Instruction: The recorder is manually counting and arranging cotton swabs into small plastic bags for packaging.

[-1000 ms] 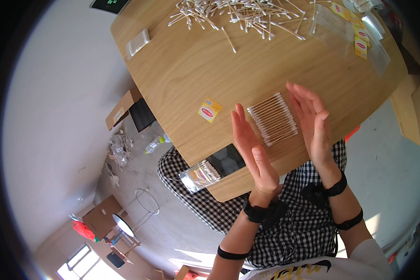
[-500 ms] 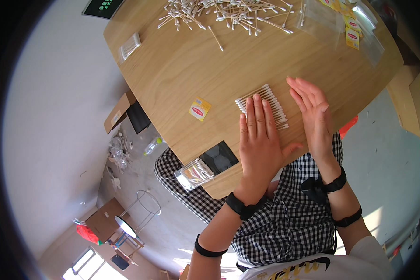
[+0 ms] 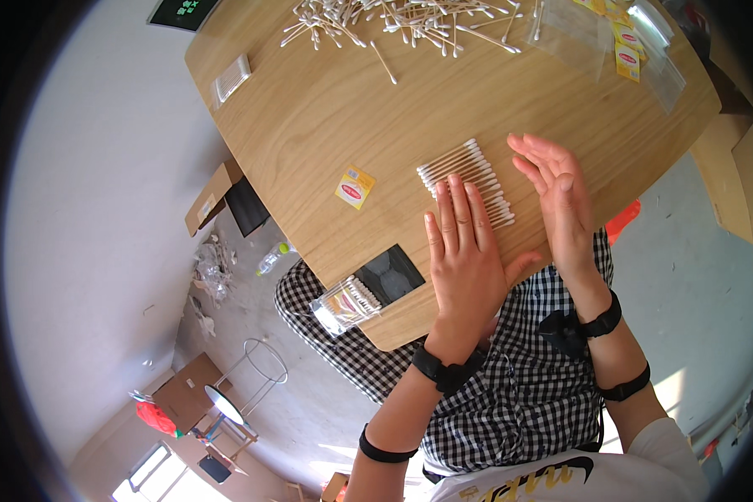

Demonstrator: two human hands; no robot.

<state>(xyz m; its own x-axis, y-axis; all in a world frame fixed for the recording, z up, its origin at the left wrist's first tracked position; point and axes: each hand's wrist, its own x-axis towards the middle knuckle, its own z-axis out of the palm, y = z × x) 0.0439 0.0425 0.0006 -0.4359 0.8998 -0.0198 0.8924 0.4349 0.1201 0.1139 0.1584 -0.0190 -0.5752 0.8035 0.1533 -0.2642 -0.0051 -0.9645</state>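
Clock centred on swab row, 12 = far side of table fr. the person. Row of cotton swabs (image 3: 470, 166) lies flat on wood table (image 3: 326, 125) nr. the person's edge, sticks side by side, slanted. L hand (image 3: 468, 272) at 6, palm down, fingers nearly straight w/ slight gaps, thumb out to side; fingertips over row's near part, pressure can't tell fr. where I stand. R hand (image 3: 565, 209) betw. 3 & 4, edge-on, palm toward row, fingers close & slightly bent, nothing in grip, apart fr. swabs. Yellow card (image 3: 356, 186) alone at 9. Dark panel (image 3: 391, 274) at 7, w/ clear pkt of swabs (image 3: 343, 305) just beyond, jutting past table edge. Loose swab heap (image 3: 410, 18) at 11, tangled. Small clear pkt (image 3: 232, 79) at 10, by edge. More yellow cards (image 3: 627, 61) & clear bags (image 3: 573, 42) approx. 2. Floor: bottle (image 3: 272, 258) at 8; open carton (image 3: 212, 198) at 9.
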